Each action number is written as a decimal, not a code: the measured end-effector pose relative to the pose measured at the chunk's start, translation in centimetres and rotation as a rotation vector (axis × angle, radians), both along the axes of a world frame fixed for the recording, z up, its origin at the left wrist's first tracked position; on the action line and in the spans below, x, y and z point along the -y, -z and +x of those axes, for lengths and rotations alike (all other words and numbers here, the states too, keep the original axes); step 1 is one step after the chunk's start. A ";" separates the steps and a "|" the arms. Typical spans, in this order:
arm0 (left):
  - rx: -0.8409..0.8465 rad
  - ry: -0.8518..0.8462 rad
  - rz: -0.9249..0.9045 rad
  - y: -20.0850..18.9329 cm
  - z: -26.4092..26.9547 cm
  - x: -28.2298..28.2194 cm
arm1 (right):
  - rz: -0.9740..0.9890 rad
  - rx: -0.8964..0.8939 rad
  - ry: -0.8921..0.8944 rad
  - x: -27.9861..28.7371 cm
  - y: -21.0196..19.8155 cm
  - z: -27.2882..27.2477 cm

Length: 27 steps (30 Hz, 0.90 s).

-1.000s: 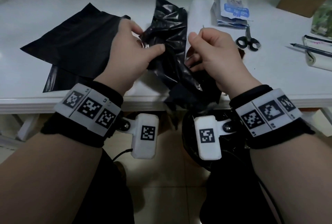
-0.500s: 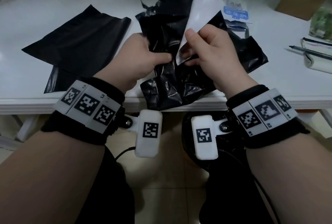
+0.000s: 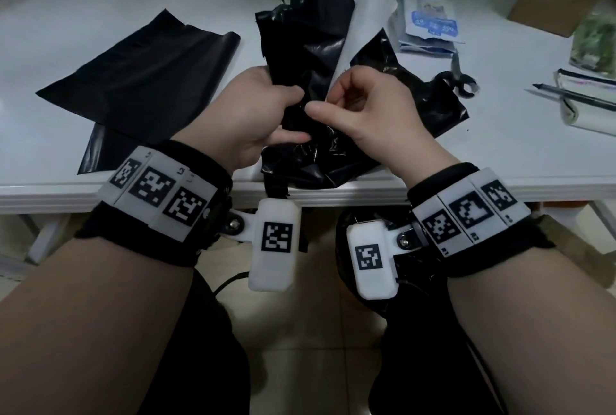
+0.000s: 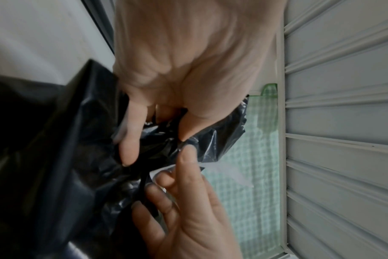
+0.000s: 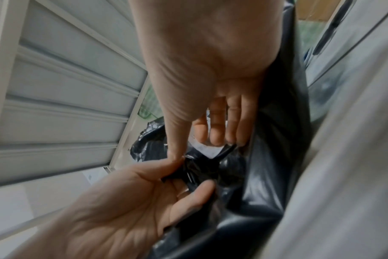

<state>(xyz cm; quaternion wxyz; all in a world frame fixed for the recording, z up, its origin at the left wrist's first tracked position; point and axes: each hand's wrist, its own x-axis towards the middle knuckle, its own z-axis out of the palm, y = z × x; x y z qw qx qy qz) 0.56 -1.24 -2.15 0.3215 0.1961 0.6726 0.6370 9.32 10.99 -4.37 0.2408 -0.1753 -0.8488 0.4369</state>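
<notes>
Two hands meet at one spot above the near edge of the table (image 3: pixel 66 31). The left hand (image 3: pixel 253 114) grips a bunched fold of the black bag (image 3: pixel 310 44), thumb in front, fingers curled round it. The right hand (image 3: pixel 370 111) pinches the low end of the white sheet (image 3: pixel 366 18) between thumb and forefinger, with the other fingers curled in. The two grips sit just beside each other; I can't tell if the thumbs touch.

Key relation: the sheet starts at the right-hand pinch and runs up and away from me, leaning right. Its long axis goes from near-left to far-right, narrow end at the pinch, wide end far and high, pointing at the back wall. It lies against the bag's face; I can't tell whether it is stuck on or loose. The right hand is the one on it. The left hand is just left of it and holds only plastic.

The bag is crumpled and sits on the table's near edge. One part stands up behind the hands, a bit hangs over the edge, and its right side spreads toward the scissors (image 3: pixel 461 81). I can't call a clean axis for it since it's too bunched.

My read: the next move is a pull along the sheet's axis, with the left hand anchoring the bag. The risk is the bag coming along too.

Flat bags (image 3: pixel 143 78) lie well apart at left.
</notes>
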 end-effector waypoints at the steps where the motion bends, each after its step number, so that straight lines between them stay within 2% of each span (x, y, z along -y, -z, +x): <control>1: 0.008 -0.003 0.008 0.0 0.0 0.0 | 0.033 0.005 0.007 0.0 0.1 0.0; 6: -0.017 0.016 0.046 0.2 -0.1 0.0 | 0.097 -0.005 0.008 -0.2 0.2 -0.2; 11: -0.086 -0.010 0.021 0.7 -0.3 0.0 | 0.094 0.035 -0.075 -0.2 0.2 -0.1; 16: -0.082 -0.025 0.049 0.6 -0.4 0.0 | -0.079 0.005 -0.163 -0.6 -0.1 0.1; 27: -0.167 0.050 0.063 0.7 -0.8 0.3 | -0.350 0.011 -0.211 -1.1 -0.9 0.7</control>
